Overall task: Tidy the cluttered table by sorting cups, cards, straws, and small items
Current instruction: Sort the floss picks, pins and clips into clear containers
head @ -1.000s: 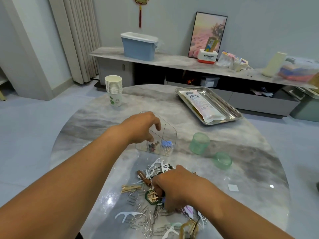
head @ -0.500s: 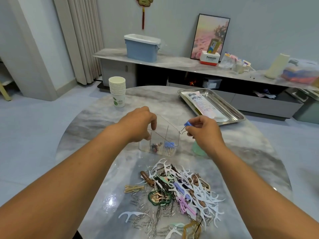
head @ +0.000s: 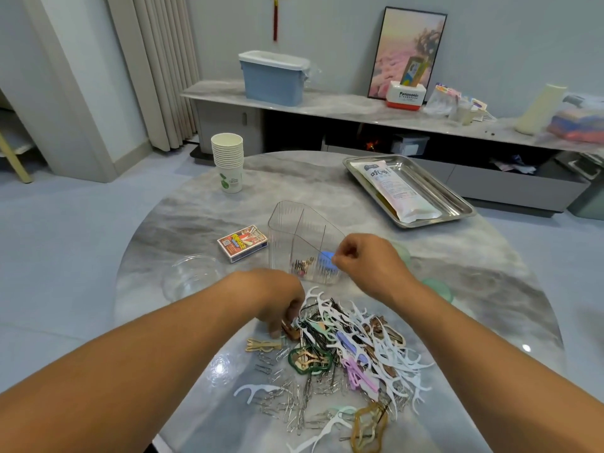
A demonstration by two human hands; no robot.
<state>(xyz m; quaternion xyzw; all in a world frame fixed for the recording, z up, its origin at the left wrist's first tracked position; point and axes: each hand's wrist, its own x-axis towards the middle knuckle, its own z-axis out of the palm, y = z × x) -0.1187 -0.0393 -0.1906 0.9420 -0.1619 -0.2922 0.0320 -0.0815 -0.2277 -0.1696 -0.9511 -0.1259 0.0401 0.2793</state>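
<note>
A clear divided organizer (head: 299, 238) stands mid-table with small pins in its bottom. My right hand (head: 371, 266) is at its low right rim, fingers pinched on a small blue-headed clip (head: 327, 256). My left hand (head: 277, 302) reaches down into the near pile of white floss picks, paper clips and hair clips (head: 346, 351), its fingertips closing on a brown hair clip (head: 291, 332) at the pile's left edge. A stack of paper cups (head: 228, 160) and a card box (head: 242, 244) sit further left.
A steel tray (head: 438, 194) with a white packet (head: 395, 188) lies at the far right of the marble table (head: 327, 178). A clear plastic lid (head: 192, 277) is left of my left hand. A green cup (head: 404, 254) and green lid (head: 439, 289) sit behind my right arm.
My left hand let go of the organizer and dropped to the pile's left edge. My right hand carried the blue-headed clip from the pile up to the organizer's rim, then lower.
</note>
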